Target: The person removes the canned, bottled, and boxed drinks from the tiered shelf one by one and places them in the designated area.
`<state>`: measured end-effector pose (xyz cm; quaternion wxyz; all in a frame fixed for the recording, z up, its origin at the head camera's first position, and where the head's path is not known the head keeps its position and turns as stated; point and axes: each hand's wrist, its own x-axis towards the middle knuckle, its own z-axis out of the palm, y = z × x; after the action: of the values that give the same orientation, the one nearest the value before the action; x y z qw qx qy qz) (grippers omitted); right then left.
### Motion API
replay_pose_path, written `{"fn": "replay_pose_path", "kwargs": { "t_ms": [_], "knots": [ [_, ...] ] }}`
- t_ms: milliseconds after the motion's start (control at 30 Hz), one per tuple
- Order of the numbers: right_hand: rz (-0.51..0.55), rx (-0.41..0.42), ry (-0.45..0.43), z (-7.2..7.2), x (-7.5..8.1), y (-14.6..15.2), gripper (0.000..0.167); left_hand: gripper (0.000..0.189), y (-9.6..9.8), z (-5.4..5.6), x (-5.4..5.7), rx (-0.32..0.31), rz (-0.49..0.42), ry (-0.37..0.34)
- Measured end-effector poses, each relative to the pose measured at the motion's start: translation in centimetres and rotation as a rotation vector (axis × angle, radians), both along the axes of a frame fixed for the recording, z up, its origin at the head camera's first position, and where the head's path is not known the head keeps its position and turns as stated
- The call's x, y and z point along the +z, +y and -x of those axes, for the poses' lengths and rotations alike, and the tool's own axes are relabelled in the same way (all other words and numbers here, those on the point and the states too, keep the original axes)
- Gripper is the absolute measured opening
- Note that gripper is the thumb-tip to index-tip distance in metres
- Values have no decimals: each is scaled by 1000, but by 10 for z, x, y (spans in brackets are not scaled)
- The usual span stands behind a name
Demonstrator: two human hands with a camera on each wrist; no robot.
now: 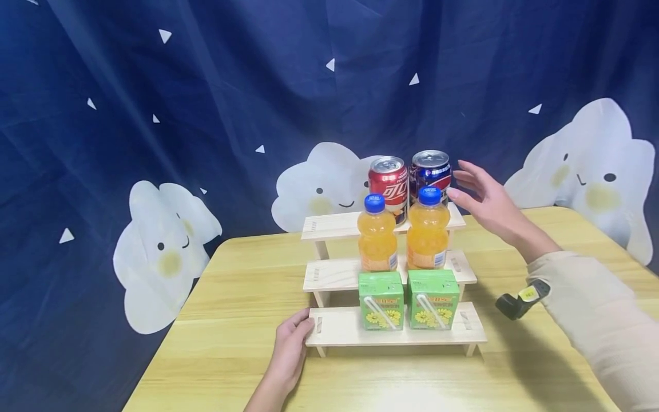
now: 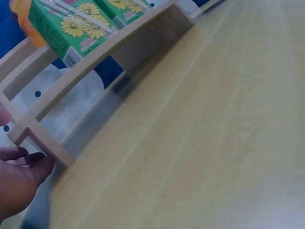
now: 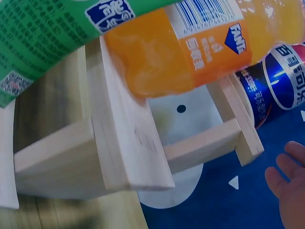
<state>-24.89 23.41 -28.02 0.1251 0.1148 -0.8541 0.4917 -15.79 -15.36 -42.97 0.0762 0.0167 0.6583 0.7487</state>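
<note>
A three-tier wooden display shelf (image 1: 334,326) stands on the table, its bottom tier's left end held by my left hand (image 1: 292,343). The left wrist view shows those fingers (image 2: 40,169) curled by the end leg. My right hand (image 1: 489,200) is beside the blue Pepsi can (image 1: 431,171) on the top tier, fingers extended, nothing in its grasp. Left of that can stands a red cola can (image 1: 388,183). Two orange Fanta bottles, left (image 1: 377,240) and right (image 1: 427,234), fill the middle tier. Below them sit two green drink cartons, left (image 1: 381,303) and right (image 1: 433,300).
The light wood table (image 1: 216,320) extends around the shelf. A dark blue curtain (image 1: 231,86) with white clouds hangs right behind the table. A black strap-mounted device (image 1: 517,303) sticks out from my right sleeve.
</note>
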Motion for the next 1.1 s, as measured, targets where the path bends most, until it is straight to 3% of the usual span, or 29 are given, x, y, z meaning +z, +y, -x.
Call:
{"fn": "replay_pose_path", "kwargs": {
  "t_ms": [300,567,1100],
  "knots": [
    [29,34,16,4,1,-12,74,48,2,-5,-9,42,-10,-19],
    [23,44,28,10,1,-19,73,47,0,-8,-11,50,8,-28],
    [12,11,17,14,-3,-24,64,44,3,-7,-12,51,17,19]
  ]
}}
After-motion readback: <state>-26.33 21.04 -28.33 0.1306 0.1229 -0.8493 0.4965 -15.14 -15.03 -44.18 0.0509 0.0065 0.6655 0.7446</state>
